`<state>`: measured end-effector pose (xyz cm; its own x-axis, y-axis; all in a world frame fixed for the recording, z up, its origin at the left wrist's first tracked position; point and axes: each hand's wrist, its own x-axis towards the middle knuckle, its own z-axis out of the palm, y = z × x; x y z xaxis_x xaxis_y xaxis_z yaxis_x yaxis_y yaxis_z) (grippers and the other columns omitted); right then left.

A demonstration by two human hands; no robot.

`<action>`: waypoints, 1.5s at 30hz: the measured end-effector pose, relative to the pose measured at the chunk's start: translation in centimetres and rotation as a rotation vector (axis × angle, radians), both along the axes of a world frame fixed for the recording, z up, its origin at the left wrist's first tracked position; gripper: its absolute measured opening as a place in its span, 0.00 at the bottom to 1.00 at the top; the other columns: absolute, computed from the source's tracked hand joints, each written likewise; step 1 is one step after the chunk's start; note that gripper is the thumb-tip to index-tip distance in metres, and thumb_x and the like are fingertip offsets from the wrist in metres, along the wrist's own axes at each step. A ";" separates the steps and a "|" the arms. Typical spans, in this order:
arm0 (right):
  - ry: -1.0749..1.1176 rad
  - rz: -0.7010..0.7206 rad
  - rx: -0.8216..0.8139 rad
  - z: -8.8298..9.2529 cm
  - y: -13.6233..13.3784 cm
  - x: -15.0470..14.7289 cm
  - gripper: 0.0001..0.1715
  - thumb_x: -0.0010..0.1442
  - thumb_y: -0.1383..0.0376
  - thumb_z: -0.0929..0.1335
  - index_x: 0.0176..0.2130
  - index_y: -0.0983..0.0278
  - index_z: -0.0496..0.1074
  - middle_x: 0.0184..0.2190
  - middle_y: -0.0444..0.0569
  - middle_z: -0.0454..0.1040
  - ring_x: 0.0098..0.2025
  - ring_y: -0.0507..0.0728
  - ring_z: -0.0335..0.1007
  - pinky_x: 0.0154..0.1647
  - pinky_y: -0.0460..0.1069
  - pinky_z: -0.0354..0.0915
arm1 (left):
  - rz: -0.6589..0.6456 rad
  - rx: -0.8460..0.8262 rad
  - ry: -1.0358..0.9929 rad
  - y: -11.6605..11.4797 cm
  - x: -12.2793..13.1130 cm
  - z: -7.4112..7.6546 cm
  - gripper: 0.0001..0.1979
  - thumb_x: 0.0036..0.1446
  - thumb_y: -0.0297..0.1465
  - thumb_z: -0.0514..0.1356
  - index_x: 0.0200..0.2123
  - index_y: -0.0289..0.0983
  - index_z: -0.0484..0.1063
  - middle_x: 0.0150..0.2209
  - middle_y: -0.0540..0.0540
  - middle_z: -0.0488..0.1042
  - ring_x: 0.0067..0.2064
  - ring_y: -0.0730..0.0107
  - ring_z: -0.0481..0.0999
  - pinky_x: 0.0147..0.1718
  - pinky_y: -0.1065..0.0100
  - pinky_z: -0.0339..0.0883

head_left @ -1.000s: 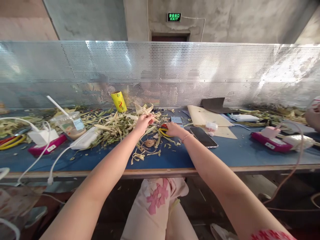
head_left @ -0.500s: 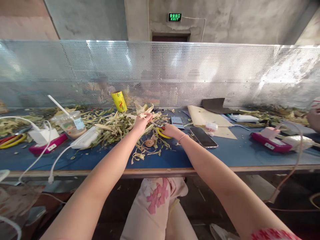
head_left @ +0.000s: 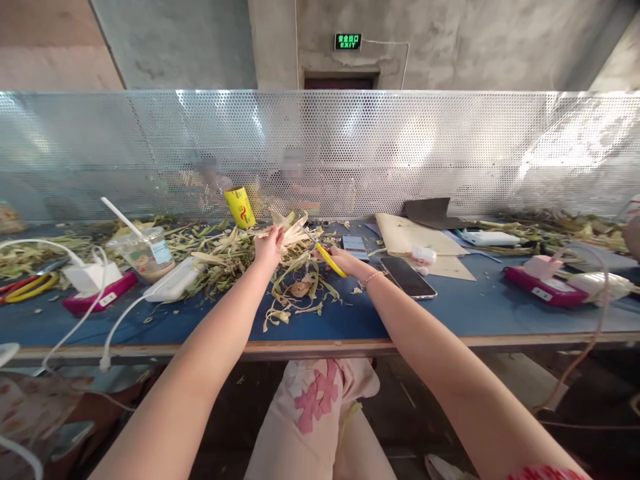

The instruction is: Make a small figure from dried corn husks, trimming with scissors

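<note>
Blue table [head_left: 357, 317], R hand [head_left: 349, 260] w/ scissors [head_left: 330, 259], dry-leaf pile [head_left: 220, 263] & phone [head_left: 409, 277] nrby

Concrete wall [head_left: 460, 47], lit exit sign [head_left: 348, 42], perforated screen [head_left: 345, 140].

There're 2 prs scissors [head_left: 327, 255], 2 purple pwr strips [head_left: 560, 295] & 1 cup [head_left: 148, 259].

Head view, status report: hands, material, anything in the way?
Left hand gripping pale, dry leafy strips. Right hand holding yellow-handled metal scissors, blades toward strips. Curled, dry plant scraps clutter the blue tabletop nearby.
</note>
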<state>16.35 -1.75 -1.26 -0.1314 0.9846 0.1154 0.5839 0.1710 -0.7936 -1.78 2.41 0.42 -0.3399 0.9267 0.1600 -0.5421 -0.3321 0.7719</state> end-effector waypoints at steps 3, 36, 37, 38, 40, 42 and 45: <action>-0.052 -0.030 0.065 -0.2 -0.1 -0.6 0.25 0.41 0.46 0.69 0.24 0.62 0.61 0.28 0.50 0.70 0.35 0.59 0.67 0.37 0.50 0.62 | -0.020 -0.043 -0.008 0.0 0.0 0.0 0.06 0.48 0.22 0.59 0.23 0.34 0.65 0.22 0.52 0.73 0.30 0.80 0.75 0.35 0.77 0.68; -0.126 -0.024 0.270 0.2 -0.2 -1.8 0.28 0.55 0.44 0.54 0.19 0.62 0.59 0.19 0.47 0.65 0.27 0.54 0.63 0.29 0.46 0.57 | -0.254 -0.088 0.013 -1.2 1.2 0.1 0.05 0.51 0.22 0.57 0.32 0.33 0.72 0.22 0.50 0.74 0.25 0.82 0.73 0.30 0.80 0.68; -0.148 -0.024 0.265 0.0 -0.1 -1.8 0.28 0.55 0.45 0.55 0.20 0.62 0.59 0.20 0.48 0.66 0.28 0.54 0.64 0.29 0.46 0.57 | -0.254 -0.083 0.018 -1.2 1.2 0.0 0.05 0.51 0.22 0.57 0.31 0.33 0.72 0.22 0.50 0.74 0.25 0.82 0.73 0.29 0.80 0.68; -0.173 -0.026 0.258 -0.2 0.1 -1.7 0.27 0.55 0.45 0.55 0.20 0.62 0.59 0.21 0.49 0.67 0.29 0.55 0.64 0.30 0.47 0.57 | -0.253 -0.082 0.022 -1.2 1.1 0.0 0.04 0.51 0.22 0.57 0.30 0.34 0.72 0.22 0.49 0.74 0.25 0.81 0.73 0.28 0.80 0.67; -0.217 -0.039 0.234 -0.7 0.6 -1.5 0.26 0.53 0.44 0.56 0.21 0.62 0.60 0.25 0.50 0.69 0.31 0.56 0.65 0.31 0.47 0.58 | -0.249 -0.101 0.026 -1.1 1.0 0.0 0.05 0.50 0.22 0.57 0.26 0.34 0.71 0.20 0.49 0.73 0.23 0.81 0.72 0.24 0.80 0.66; -0.245 -0.069 0.204 -1.1 0.9 -1.2 0.26 0.52 0.44 0.57 0.24 0.62 0.61 0.28 0.52 0.71 0.33 0.58 0.66 0.31 0.48 0.58 | -0.239 -0.122 0.019 -1.1 0.8 0.1 0.07 0.50 0.21 0.57 0.23 0.35 0.69 0.18 0.50 0.72 0.21 0.81 0.70 0.22 0.81 0.65; -0.207 -0.092 0.178 -1.5 1.3 -0.9 0.25 0.51 0.43 0.58 0.29 0.63 0.61 0.33 0.54 0.71 0.36 0.59 0.67 0.33 0.49 0.59 | -0.220 -0.120 -0.015 -1.0 0.8 0.1 0.08 0.48 0.19 0.57 0.21 0.35 0.68 0.16 0.50 0.70 0.19 0.82 0.68 0.19 0.80 0.63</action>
